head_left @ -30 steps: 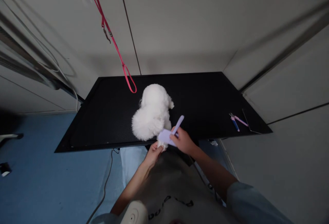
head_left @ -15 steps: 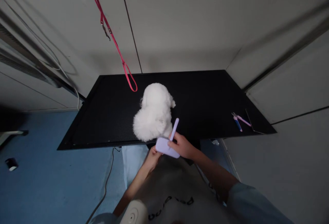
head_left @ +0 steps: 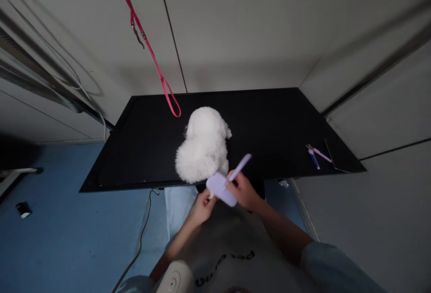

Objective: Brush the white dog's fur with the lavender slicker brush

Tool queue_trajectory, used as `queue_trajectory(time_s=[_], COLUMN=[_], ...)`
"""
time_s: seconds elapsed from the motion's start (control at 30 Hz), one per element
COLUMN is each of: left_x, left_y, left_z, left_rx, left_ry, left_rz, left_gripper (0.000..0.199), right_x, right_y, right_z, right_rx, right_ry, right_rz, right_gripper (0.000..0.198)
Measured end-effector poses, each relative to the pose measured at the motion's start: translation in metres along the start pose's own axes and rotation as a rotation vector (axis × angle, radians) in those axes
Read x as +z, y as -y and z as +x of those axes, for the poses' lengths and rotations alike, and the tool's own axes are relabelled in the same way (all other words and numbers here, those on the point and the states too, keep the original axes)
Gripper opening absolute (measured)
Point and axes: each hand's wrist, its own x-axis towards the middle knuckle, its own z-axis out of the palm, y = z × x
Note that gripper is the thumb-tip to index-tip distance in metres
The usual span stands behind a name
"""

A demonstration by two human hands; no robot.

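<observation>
A small fluffy white dog (head_left: 204, 145) is on the black grooming table (head_left: 276, 131), close to its near edge. My right hand (head_left: 245, 193), closed, grips a lavender slicker brush (head_left: 218, 186) where handle and head meet. The brush's flat back faces up and its bristle side is hidden. Just left of the brush head, my left hand (head_left: 202, 207) has its fingers pinched on a small white tuft that looks like fur (head_left: 211, 194). Both hands are in front of the table edge, below the dog's rear.
A pink leash loop (head_left: 172, 100) hangs over the table's back left. Nail clippers (head_left: 316, 156) with blue and pink handles lie on the right, beside a thin metal piece (head_left: 332, 158). A grey cable (head_left: 141, 239) trails across the blue floor (head_left: 74, 234).
My right hand has shifted slightly right and turned the brush, whose handle now leans further right. The white tuft at my left fingers has come into view. The dog has hardly moved.
</observation>
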Motion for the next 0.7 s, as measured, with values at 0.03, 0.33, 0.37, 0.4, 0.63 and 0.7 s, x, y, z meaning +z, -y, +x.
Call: queue_trajectory(time_s=[0.03,0.33,0.37,0.4,0.63,0.7], left_x=[0.001,0.004,0.004,0.004,0.008,0.010], left_y=[0.000,-0.013,-0.013,-0.013,-0.007,-0.006], left_z=[-0.001,-0.003,-0.003,-0.003,0.000,0.001], left_rx=[0.033,0.134,0.136,0.142,0.200,0.210], left_ry=[-0.004,0.004,0.008,0.018,0.036,0.050], left_rz=[0.043,0.141,0.157,0.175,0.225,0.226], left_gripper=[0.024,0.013,0.011,0.010,0.015,0.015], right_x=[0.000,0.000,-0.001,-0.001,0.001,0.001], right_y=[0.000,-0.003,-0.003,-0.003,-0.002,-0.001], right_z=[-0.001,-0.012,-0.012,-0.013,-0.024,-0.025], right_rx=[0.014,0.012,0.010,0.008,0.044,0.056], right_ry=[0.041,-0.038,-0.126,-0.230,-0.131,-0.253], right_rz=[0.005,-0.083,-0.123,-0.159,-0.113,-0.143], right_gripper=[0.016,0.018,0.018,0.018,0.020,0.023])
